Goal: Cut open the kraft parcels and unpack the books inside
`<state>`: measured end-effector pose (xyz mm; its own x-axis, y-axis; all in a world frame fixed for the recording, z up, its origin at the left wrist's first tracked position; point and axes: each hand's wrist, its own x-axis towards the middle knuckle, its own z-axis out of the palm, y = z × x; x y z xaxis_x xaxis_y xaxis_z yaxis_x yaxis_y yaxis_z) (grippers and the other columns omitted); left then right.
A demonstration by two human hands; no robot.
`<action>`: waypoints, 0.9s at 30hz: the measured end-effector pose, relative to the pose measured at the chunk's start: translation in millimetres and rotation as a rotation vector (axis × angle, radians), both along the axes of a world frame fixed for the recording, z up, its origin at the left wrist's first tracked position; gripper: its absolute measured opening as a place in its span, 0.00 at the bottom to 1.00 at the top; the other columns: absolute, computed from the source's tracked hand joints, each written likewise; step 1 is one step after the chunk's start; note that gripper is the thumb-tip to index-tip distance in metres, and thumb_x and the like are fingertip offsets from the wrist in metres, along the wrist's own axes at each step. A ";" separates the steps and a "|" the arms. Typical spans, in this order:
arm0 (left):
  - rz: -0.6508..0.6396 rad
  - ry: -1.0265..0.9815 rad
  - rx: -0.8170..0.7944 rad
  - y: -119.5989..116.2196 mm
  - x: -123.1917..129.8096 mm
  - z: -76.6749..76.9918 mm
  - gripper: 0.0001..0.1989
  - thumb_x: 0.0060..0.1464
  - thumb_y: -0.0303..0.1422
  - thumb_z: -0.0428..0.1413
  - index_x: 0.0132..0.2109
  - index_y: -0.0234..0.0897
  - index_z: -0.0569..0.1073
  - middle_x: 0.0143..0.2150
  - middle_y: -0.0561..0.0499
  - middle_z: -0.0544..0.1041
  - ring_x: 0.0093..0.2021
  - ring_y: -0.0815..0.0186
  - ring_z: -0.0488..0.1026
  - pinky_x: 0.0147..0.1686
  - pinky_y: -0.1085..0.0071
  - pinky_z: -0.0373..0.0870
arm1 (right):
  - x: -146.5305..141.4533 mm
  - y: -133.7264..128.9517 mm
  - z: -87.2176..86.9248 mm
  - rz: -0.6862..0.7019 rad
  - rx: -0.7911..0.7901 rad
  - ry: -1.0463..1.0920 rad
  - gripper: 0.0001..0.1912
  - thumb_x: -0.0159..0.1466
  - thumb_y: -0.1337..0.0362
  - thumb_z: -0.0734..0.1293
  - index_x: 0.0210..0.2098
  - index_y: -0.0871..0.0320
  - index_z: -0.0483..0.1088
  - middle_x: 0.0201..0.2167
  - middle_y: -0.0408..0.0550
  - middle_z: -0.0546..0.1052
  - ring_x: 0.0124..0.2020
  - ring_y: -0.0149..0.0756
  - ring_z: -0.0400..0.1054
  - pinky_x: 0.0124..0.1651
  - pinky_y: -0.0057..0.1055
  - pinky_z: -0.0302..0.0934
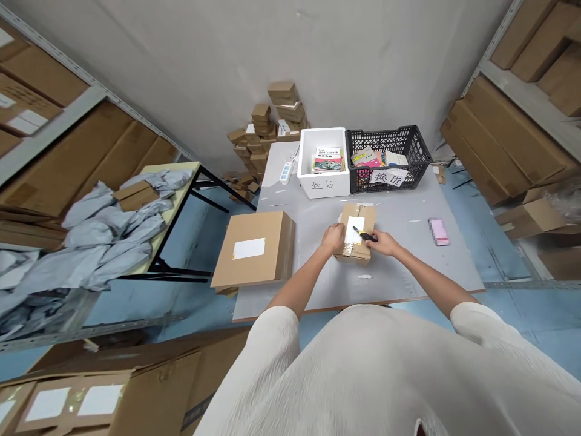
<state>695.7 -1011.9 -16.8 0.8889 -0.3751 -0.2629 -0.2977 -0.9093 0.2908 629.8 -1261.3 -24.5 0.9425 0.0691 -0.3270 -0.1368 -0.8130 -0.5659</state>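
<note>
A small taped cardboard box with a white label sits on the grey table between my hands. My left hand grips the box's left side with curled fingers. In my right hand, at the box's right side, is a box cutter with a black and yellow handle. Its tip points left and lies over the label; whether the blade touches the box I cannot tell.
A larger cardboard box stands at the table's left edge. Behind are a white bin and a black crate, both holding books. A power strip lies left of the bin, a pink item to the right. Grey parcels fill the side table.
</note>
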 end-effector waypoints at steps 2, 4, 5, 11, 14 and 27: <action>0.028 -0.040 -0.025 -8.6 -3.3 -1.8 0.18 0.73 0.32 0.49 0.62 0.40 0.77 0.66 0.38 0.77 0.64 0.49 0.76 0.64 0.57 0.72 | 7.7 -5.9 -5.0 -0.057 0.017 -0.039 0.15 0.70 0.51 0.71 0.51 0.52 0.77 0.47 0.49 0.86 0.48 0.47 0.80 0.45 0.34 0.70; 0.060 -0.071 -0.045 -20.6 -9.0 -5.0 0.21 0.74 0.39 0.50 0.68 0.40 0.73 0.74 0.37 0.70 0.71 0.46 0.70 0.69 0.53 0.68 | 22.8 -15.8 -7.5 -0.100 0.007 -0.116 0.15 0.69 0.53 0.71 0.52 0.53 0.77 0.51 0.51 0.85 0.51 0.47 0.79 0.50 0.35 0.71; 0.061 -0.059 -0.056 -27.8 -13.0 -7.1 0.25 0.74 0.43 0.52 0.71 0.39 0.70 0.76 0.36 0.68 0.74 0.45 0.67 0.70 0.51 0.67 | 32.4 -20.9 -7.8 -0.108 -0.007 -0.158 0.15 0.69 0.54 0.71 0.51 0.54 0.77 0.53 0.54 0.84 0.52 0.47 0.78 0.54 0.36 0.71; 0.026 0.060 -0.040 -72.1 -41.9 -23.2 0.53 0.64 0.59 0.59 0.82 0.36 0.52 0.85 0.28 0.51 0.83 0.35 0.50 0.78 0.42 0.54 | 89.3 -27.8 -6.3 -0.006 -0.053 -0.235 0.14 0.68 0.54 0.69 0.48 0.55 0.78 0.56 0.55 0.82 0.59 0.50 0.74 0.62 0.43 0.68; 0.002 0.081 0.023 -78.7 -47.2 -30.6 0.61 0.58 0.56 0.65 0.84 0.36 0.45 0.86 0.27 0.42 0.85 0.33 0.42 0.80 0.39 0.47 | 101.5 -22.3 -9.2 0.034 -0.106 -0.182 0.14 0.68 0.52 0.70 0.46 0.54 0.78 0.52 0.54 0.82 0.56 0.51 0.74 0.58 0.42 0.68; -0.243 0.007 0.089 -30.0 -5.0 -24.0 0.57 0.57 0.35 0.65 0.84 0.44 0.42 0.81 0.32 0.59 0.83 0.41 0.52 0.80 0.33 0.38 | 44.6 -28.2 -7.0 -0.160 -0.027 -0.086 0.16 0.67 0.53 0.71 0.51 0.54 0.78 0.50 0.53 0.86 0.51 0.47 0.80 0.49 0.33 0.69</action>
<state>690.7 -1041.9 -40.8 0.7733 -0.5531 -0.3101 -0.5092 -0.8331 0.2161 674.4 -1289.4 -31.5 0.9654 -0.0916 -0.2443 -0.2174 -0.8000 -0.5593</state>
